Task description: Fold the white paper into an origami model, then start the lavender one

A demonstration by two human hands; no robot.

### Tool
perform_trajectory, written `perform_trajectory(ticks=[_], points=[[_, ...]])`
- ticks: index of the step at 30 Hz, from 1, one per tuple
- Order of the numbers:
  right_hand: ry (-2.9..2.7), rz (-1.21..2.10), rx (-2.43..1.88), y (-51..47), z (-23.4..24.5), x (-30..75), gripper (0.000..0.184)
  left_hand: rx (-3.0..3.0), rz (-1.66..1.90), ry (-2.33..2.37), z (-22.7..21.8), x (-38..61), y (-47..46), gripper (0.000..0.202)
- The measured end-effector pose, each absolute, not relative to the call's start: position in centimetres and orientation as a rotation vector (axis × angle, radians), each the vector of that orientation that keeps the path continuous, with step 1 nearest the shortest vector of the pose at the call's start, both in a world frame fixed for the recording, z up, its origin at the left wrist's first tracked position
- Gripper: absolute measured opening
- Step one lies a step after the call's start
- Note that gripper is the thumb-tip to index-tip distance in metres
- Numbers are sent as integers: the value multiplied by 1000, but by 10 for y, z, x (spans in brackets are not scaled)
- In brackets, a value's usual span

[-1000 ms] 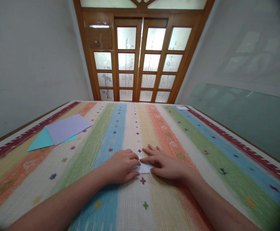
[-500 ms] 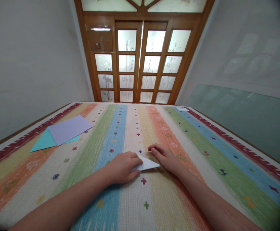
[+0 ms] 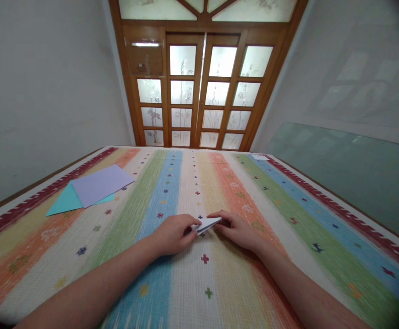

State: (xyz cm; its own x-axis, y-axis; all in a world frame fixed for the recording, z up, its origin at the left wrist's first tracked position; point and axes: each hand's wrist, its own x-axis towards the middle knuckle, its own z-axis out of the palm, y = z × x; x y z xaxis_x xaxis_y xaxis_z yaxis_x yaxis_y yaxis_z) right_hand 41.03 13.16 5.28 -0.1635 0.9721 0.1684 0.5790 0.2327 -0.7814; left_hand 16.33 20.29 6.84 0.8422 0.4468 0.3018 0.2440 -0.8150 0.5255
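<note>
A small piece of white folded paper (image 3: 207,224), pointed toward the right, sits between my two hands. Its left end is pinched between the thumb and fingers of my left hand (image 3: 174,234). At the pointed right end, the fingers of my right hand (image 3: 235,230) close around the paper, with the index finger along its far side. The paper's layers show along its near edge, which looks slightly lifted off the striped tablecloth (image 3: 189,292). Parts of the paper are hidden under my left fingers.
To the left on the cloth, a lilac paper sheet (image 3: 102,184) overlaps a turquoise sheet (image 3: 62,201). A small white slip (image 3: 259,157) lies at the far right of the table. Beyond the table stands a wooden door with glass panes (image 3: 199,91); a greenish glass panel (image 3: 350,178) is at right.
My right hand has moved left onto the paper's tip, its fingers now closing there. The white paper has tilted up a little and shows a narrower face. My left hand keeps its pinch.
</note>
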Motion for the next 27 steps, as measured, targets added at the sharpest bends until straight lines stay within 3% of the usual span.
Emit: perform_trajectory(ticks=[5, 16, 23, 27], points=[[-1892, 700, -1446, 130, 56, 402, 41, 2485, 651, 588, 69, 166, 206, 32], [-1883, 700, -1507, 128, 67, 382, 15, 2315, 785, 686, 59, 166, 211, 30], [-1848, 737, -1453, 130, 81, 379, 13, 2149, 698, 505, 70, 160, 208, 26], [-1636, 1003, -1410, 136, 88, 381, 16, 1780, 580, 494, 63, 163, 212, 35]])
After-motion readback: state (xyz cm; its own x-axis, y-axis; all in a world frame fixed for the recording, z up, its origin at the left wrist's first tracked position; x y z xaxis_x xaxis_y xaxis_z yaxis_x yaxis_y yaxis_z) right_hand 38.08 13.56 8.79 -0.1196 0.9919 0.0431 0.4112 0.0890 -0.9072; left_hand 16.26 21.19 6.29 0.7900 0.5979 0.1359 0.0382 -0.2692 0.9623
